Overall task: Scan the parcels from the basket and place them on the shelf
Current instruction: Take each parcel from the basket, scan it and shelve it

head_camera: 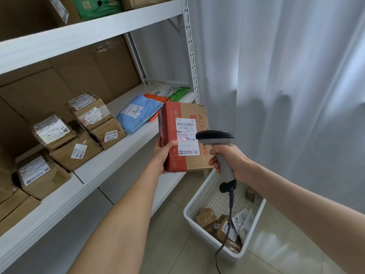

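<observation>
My left hand [163,153] grips a red and brown cardboard parcel [182,115] by its lower left side, its white label facing me. My right hand [230,159] holds a grey barcode scanner [215,137] by the handle, its head just right of the label. A red scan dot shows on the label's barcode. Below, on the floor, stands a white basket [199,198] with several small brown and white parcels inside. The white shelf [110,155] runs along the left.
The shelf holds several taped brown boxes [79,151], a blue bag [138,113], an orange packet and a green-white one. A white curtain [286,76] hangs on the right. The scanner cable trails down over the basket. Tiled floor lies below.
</observation>
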`<action>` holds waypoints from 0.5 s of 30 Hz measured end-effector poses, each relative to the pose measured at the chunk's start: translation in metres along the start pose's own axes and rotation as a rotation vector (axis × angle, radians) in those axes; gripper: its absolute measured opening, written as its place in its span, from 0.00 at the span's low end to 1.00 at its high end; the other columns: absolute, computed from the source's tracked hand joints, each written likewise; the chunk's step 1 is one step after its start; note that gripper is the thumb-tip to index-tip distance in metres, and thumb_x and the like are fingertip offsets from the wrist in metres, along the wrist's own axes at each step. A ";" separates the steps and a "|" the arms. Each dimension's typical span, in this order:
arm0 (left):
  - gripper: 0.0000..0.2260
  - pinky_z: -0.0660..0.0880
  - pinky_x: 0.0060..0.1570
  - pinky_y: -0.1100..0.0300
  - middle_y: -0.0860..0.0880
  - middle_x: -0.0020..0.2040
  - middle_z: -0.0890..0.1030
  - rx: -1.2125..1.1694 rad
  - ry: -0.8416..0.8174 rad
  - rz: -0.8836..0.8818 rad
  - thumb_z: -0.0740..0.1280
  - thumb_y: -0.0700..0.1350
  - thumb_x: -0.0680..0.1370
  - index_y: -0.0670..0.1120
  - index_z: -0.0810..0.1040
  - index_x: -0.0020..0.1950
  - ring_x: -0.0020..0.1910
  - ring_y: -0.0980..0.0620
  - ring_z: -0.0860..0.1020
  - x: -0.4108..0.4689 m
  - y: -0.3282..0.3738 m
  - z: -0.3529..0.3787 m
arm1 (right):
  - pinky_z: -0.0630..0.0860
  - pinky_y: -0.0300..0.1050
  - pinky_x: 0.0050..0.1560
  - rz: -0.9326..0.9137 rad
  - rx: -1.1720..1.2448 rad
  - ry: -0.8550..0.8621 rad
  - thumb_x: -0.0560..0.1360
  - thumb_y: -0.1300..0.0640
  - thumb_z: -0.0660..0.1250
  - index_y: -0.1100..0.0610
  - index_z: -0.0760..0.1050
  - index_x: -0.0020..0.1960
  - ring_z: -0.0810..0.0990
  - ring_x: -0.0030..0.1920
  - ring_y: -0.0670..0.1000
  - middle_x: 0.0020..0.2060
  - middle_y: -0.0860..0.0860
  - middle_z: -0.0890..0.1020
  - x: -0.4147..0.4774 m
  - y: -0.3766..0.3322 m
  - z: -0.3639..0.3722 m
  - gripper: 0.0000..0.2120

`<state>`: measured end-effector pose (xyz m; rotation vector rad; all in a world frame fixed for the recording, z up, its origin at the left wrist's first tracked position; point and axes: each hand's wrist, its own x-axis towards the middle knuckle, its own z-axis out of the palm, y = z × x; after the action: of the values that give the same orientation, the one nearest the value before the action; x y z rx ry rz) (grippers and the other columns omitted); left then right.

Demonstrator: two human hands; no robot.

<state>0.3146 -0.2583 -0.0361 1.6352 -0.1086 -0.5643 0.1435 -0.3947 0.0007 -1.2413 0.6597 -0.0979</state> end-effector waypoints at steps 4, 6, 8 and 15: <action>0.22 0.74 0.36 0.58 0.51 0.48 0.81 -0.004 -0.002 -0.010 0.71 0.48 0.74 0.55 0.68 0.65 0.46 0.51 0.80 -0.003 0.002 0.001 | 0.72 0.39 0.25 0.005 -0.015 -0.006 0.75 0.65 0.63 0.63 0.73 0.51 0.72 0.23 0.49 0.30 0.58 0.78 -0.003 -0.003 0.000 0.06; 0.22 0.74 0.36 0.58 0.51 0.47 0.81 -0.008 -0.004 -0.009 0.71 0.49 0.74 0.54 0.68 0.66 0.45 0.51 0.80 -0.004 0.004 0.002 | 0.73 0.39 0.26 0.006 -0.025 -0.006 0.75 0.64 0.63 0.63 0.73 0.51 0.73 0.23 0.49 0.30 0.57 0.78 -0.005 -0.003 0.001 0.05; 0.23 0.74 0.36 0.58 0.50 0.48 0.81 -0.014 -0.010 -0.004 0.71 0.49 0.74 0.53 0.68 0.67 0.46 0.51 0.80 -0.004 0.005 0.003 | 0.73 0.39 0.26 0.002 -0.020 -0.002 0.74 0.64 0.63 0.63 0.73 0.50 0.72 0.24 0.49 0.29 0.57 0.78 -0.005 -0.004 0.001 0.05; 0.23 0.75 0.37 0.58 0.49 0.49 0.82 -0.044 0.015 0.015 0.72 0.49 0.73 0.52 0.70 0.66 0.47 0.50 0.81 -0.008 0.008 0.000 | 0.74 0.38 0.27 -0.002 0.003 -0.011 0.74 0.63 0.63 0.62 0.73 0.49 0.72 0.25 0.49 0.30 0.56 0.77 -0.009 -0.010 0.003 0.04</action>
<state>0.3093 -0.2566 -0.0264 1.5948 -0.0965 -0.5390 0.1403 -0.3914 0.0137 -1.2386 0.6488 -0.0934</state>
